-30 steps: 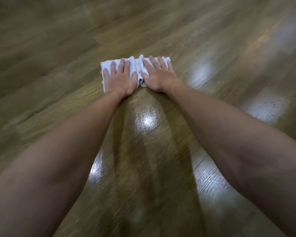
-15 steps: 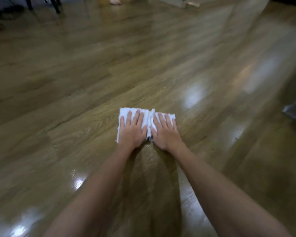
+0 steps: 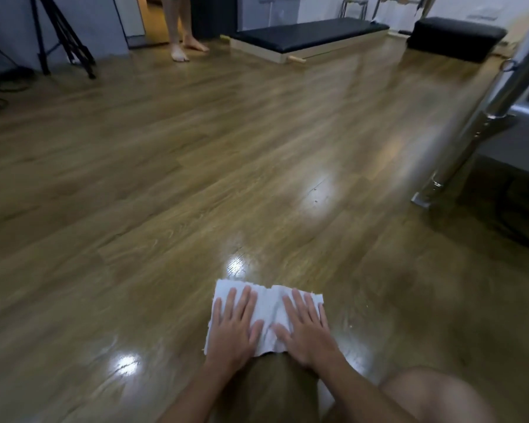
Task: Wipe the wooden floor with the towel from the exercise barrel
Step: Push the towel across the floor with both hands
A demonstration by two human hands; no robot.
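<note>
The white towel [image 3: 268, 319] lies flat on the wooden floor [image 3: 165, 209], low in the view and a little right of the middle. Its long axis runs from left to right across the view, so the long edges face away from the person and toward the person. The far edge is slightly ragged, and there is a wrinkle in the middle between the two hands.

The left hand [image 3: 232, 329] presses on the left half of the towel and the right hand [image 3: 306, 331] presses on the right half. Both palms are down, and the fingers are straight and a little spread, pointing away from the person. They do not grip the cloth. The hands are near each other but do not touch. A bare knee [image 3: 434, 395] shows at the bottom right.

To the right, near the towel's line, stands a metal post [image 3: 483, 111] of an exercise machine, with its foot on the floor. At the far end there are a low padded bench [image 3: 309, 35] and a black padded box [image 3: 455, 38]. A tripod [image 3: 64, 41] stands at the far left, and the bare feet [image 3: 185, 48] of another person stand beside a doorway.

Between the towel and these things the floor is wide, shiny boards with bright light reflections, and to the left it is open as well.
</note>
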